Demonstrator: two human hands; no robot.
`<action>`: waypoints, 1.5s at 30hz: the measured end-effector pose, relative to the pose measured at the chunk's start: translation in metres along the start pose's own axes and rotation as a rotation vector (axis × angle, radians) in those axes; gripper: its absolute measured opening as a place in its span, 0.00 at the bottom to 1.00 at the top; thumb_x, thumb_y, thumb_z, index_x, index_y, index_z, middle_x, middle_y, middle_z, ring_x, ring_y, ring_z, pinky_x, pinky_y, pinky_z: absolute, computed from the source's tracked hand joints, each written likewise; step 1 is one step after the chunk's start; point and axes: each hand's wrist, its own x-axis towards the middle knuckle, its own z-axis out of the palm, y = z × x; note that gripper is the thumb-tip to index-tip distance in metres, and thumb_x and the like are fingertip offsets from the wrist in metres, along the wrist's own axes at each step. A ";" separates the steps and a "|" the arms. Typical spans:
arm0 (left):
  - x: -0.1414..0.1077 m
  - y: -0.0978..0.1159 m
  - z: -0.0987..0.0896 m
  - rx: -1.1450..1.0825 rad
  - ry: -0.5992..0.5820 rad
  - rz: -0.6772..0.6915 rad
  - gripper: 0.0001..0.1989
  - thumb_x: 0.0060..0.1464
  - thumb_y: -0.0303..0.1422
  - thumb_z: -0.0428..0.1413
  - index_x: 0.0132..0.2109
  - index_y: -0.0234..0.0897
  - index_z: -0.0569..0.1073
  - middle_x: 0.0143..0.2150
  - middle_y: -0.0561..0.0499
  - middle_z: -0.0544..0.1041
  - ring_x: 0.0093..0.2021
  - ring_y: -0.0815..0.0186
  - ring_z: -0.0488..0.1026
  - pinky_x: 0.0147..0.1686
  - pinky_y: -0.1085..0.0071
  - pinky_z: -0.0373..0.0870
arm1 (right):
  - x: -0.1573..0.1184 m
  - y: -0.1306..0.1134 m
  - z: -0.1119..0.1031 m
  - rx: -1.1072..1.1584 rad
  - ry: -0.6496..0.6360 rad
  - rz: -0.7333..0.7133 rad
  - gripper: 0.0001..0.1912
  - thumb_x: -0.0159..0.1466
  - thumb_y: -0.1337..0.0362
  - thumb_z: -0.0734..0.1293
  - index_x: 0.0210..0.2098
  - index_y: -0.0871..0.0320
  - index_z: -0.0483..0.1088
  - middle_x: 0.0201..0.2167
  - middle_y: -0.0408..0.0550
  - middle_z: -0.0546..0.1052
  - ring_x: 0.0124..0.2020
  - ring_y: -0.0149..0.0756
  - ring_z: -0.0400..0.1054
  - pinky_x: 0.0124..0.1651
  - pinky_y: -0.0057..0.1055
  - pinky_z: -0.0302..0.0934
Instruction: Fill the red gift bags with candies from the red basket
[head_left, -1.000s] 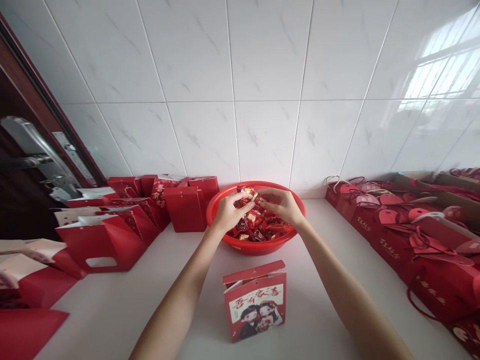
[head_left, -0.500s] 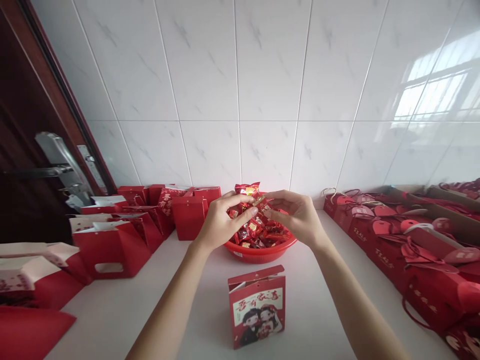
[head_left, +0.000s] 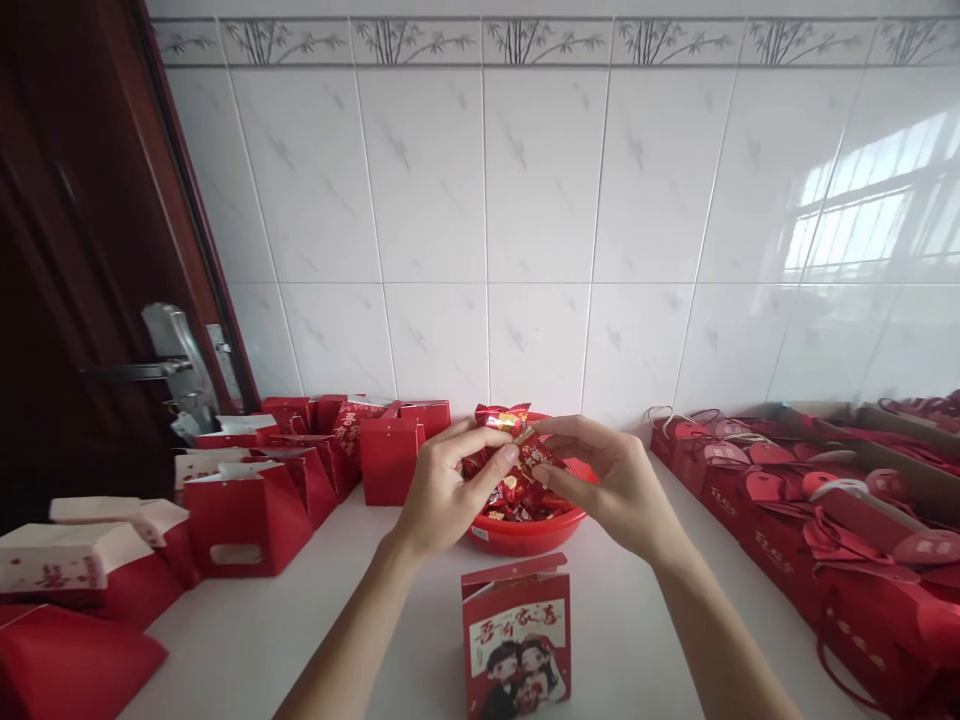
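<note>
Over a round red basket (head_left: pixel 525 540) of wrapped candies (head_left: pixel 517 490), my left hand (head_left: pixel 457 475) pinches wrapped candy between thumb and fingers, with a red and gold packet (head_left: pixel 502 415) showing just above its fingertips. My right hand (head_left: pixel 600 475) is beside it, thumb and fingers apart around a small red wrapped candy (head_left: pixel 532 450); whether it grips that piece is unclear. In front of the basket a red gift box (head_left: pixel 517 640) with a cartoon couple stands upright, its top flaps slightly parted.
Red paper boxes (head_left: pixel 247 510), some with open tops, stand in rows at the left. Along the right side are red bags (head_left: pixel 772 510) with cord handles. Behind are a tiled wall (head_left: pixel 536 200) and, at left, a dark door (head_left: pixel 75 200) with a metal handle.
The view has tilted upward, so the table things sit lower in the frame. My right hand has turned slightly and its fingers have spread; more of the red wrapper shows between my hands.
</note>
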 end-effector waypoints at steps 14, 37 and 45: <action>-0.003 0.008 -0.002 -0.005 -0.022 -0.090 0.10 0.62 0.36 0.57 0.34 0.40 0.78 0.32 0.52 0.77 0.35 0.65 0.72 0.38 0.71 0.69 | 0.000 0.000 -0.003 -0.059 -0.048 0.175 0.14 0.62 0.52 0.72 0.35 0.57 0.78 0.31 0.48 0.81 0.31 0.35 0.74 0.33 0.30 0.69; -0.004 0.003 0.000 0.079 -0.077 -0.074 0.09 0.63 0.35 0.56 0.36 0.40 0.78 0.34 0.51 0.78 0.37 0.63 0.74 0.39 0.68 0.71 | 0.003 0.010 -0.002 0.041 -0.110 0.199 0.14 0.59 0.54 0.74 0.27 0.58 0.76 0.24 0.46 0.77 0.25 0.32 0.68 0.26 0.28 0.62; -0.004 0.001 0.005 0.098 -0.089 -0.089 0.09 0.63 0.36 0.56 0.37 0.40 0.79 0.34 0.50 0.78 0.38 0.62 0.74 0.39 0.68 0.72 | 0.003 0.010 -0.006 0.022 -0.119 0.182 0.14 0.59 0.53 0.74 0.28 0.58 0.77 0.24 0.46 0.78 0.26 0.33 0.71 0.25 0.28 0.63</action>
